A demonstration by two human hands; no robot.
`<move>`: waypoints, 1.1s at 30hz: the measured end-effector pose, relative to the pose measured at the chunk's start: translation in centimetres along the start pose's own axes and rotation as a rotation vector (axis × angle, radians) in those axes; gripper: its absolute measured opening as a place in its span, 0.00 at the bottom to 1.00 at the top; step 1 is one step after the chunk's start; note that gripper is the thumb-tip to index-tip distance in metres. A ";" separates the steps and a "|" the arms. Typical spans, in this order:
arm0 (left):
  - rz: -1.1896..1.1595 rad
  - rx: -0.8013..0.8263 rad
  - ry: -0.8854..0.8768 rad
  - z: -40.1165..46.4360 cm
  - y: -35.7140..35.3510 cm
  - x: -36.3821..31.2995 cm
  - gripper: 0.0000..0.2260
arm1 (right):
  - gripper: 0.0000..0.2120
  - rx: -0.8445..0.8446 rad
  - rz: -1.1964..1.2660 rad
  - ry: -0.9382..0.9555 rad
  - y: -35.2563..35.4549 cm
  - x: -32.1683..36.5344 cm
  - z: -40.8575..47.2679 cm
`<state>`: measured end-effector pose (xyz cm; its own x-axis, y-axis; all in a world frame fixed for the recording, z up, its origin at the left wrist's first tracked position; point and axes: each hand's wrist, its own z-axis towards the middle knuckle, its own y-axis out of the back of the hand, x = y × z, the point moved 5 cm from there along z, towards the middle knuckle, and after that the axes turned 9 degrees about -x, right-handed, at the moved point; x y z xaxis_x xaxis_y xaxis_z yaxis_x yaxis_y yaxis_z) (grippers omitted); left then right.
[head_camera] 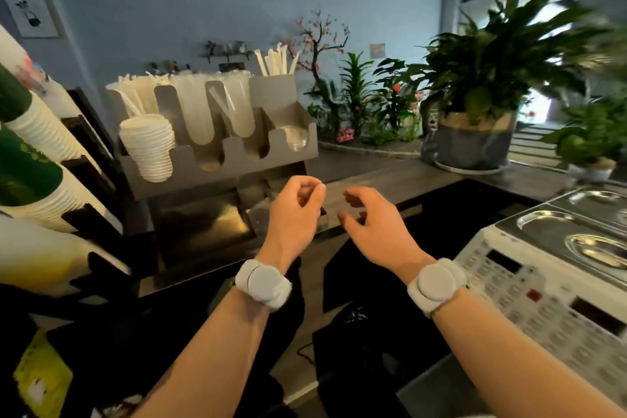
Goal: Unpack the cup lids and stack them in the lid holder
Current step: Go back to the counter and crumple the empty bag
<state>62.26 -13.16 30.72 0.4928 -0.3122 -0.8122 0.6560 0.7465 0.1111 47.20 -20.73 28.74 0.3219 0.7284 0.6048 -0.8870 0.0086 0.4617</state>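
Observation:
A grey metal lid holder (pixel 190 166) stands on the counter ahead and to the left. Its leftmost slot carries a tall stack of white cup lids (pixel 149 146). The right slot holds a few clear lids (pixel 296 140); the two middle slots look nearly bare. My left hand (pixel 297 210) hovers below the holder's right end with fingers curled loosely and nothing in them. My right hand (pixel 368 219) floats beside it, fingers spread and curved, also holding nothing. Both wrists wear white round bands.
Wrapped straws (pixel 274 59) stand in the holder's rear bins. Stacked paper cups (pixel 37 153) lean in from the left. A white cash register (pixel 543 292) and steel pans (pixel 583 231) sit on the right. Potted plants (pixel 481 85) line the wooden counter (pixel 390 176) behind.

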 end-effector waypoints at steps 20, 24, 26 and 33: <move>-0.121 0.498 0.100 -16.8 -18.9 -3.9 0.03 | 0.16 -0.289 -0.140 -0.206 21.1 -7.8 -16.3; -0.130 0.533 0.105 -19.5 -21.9 -5.3 0.00 | 0.15 -0.329 -0.189 -0.216 25.1 -9.2 -19.0; -0.137 0.564 0.101 -21.8 -24.4 -7.0 0.02 | 0.14 -0.367 -0.216 -0.235 28.2 -10.2 -20.8; -0.284 0.729 0.076 -30.1 -32.3 -13.9 0.04 | 0.13 -0.464 -0.297 -0.314 37.8 -13.0 -27.6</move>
<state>17.06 -15.24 21.21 0.2264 -0.3727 -0.8999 0.9737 0.0620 0.2193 0.36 -10.99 20.37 0.5957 0.4145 0.6880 -0.7734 0.5271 0.3521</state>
